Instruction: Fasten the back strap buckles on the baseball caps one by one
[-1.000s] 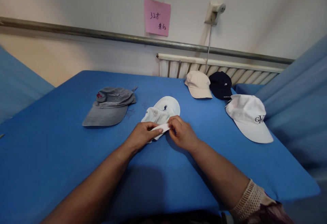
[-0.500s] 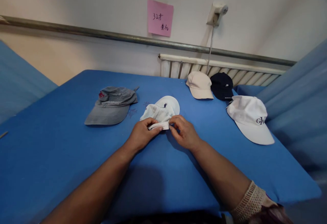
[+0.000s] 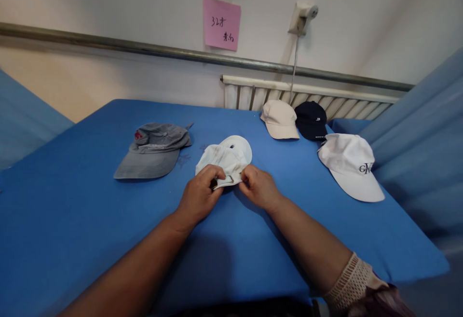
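In front of me a pale, nearly white baseball cap (image 3: 226, 160) lies on the blue-covered table, its brim pointing away to the upper right with a small dark emblem near it. My left hand (image 3: 202, 189) pinches the near left edge of the cap, where a strap with a metal buckle (image 3: 229, 179) shows. On the other side, the fingers of my right hand (image 3: 258, 184) are closed on the near right edge. A grey cap (image 3: 154, 150) with a red patch rests to the left of my hands.
A white cap with dark letters (image 3: 349, 162) lies to the right. Behind it are a beige cap (image 3: 279, 119) and a black cap (image 3: 311, 120), side by side by the radiator (image 3: 246, 96). Blue curtains (image 3: 423, 153) hang at both sides of the blue table (image 3: 90, 220).
The pale cap's back edge has been turned, so the strap's buckle now shows between my hands where a white band was before. The view has shifted slightly.
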The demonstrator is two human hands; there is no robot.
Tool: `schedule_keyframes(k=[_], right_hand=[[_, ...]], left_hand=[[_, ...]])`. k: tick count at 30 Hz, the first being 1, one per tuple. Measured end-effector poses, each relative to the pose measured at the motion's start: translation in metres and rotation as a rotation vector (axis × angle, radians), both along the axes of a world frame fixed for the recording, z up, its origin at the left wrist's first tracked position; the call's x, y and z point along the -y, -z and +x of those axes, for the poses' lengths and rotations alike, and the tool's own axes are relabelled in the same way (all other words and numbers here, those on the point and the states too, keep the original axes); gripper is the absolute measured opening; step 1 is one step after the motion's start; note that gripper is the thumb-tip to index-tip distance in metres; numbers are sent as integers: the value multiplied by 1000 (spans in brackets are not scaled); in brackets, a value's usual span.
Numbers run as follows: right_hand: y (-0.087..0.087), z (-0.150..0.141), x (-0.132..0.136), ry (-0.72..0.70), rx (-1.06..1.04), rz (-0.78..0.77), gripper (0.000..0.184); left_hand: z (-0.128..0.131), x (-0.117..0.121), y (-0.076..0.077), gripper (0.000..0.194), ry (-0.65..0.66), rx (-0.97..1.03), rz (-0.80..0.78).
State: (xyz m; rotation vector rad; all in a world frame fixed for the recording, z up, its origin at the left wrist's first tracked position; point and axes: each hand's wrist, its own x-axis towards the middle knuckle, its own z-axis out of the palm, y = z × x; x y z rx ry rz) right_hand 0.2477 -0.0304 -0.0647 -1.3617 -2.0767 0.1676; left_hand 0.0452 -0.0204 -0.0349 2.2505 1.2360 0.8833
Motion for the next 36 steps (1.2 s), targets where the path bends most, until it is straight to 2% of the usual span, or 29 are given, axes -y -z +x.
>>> schedule_keyframes(k=[3,5,10,14,17,20,22,24,27,32,34,36], right_hand=[[2,-1,0,166,19,48,10],[2,1,-1,205,20,55,10],[-1,7,-1,150,-5,-62,8],[-1,9,0,96,-108,-64,20],[1,10,0,49,-218,-32,25],[4,12,-4,71,-317,-10,22],[5,13,-6,108,-345,-2,21],[6,13,-7,151,-358,29,20],[3,12,-4,165,-396,148,21],[-4,4,7,-53,-433,255,24],[-5,1,10,-101,-433,249,25],[-5,0,10,-92,-445,244,24]], left_hand=[[1,3,-2,20,60,29,17],[2,5,-4,17,89,45,14],[2,3,-4,16,146,34,-41],[1,2,-5,16,188,10,-55],[2,6,-9,16,309,-16,-99],[2,8,-13,6,413,-42,-160],[0,5,-12,6,345,-39,-159],[-4,-1,-8,12,199,-33,-133],[-10,-11,0,17,35,-77,-129],[-8,-13,3,28,-36,-237,-147],[-4,-11,2,38,-141,-257,-152],[-2,-10,2,45,-243,-257,-147]])
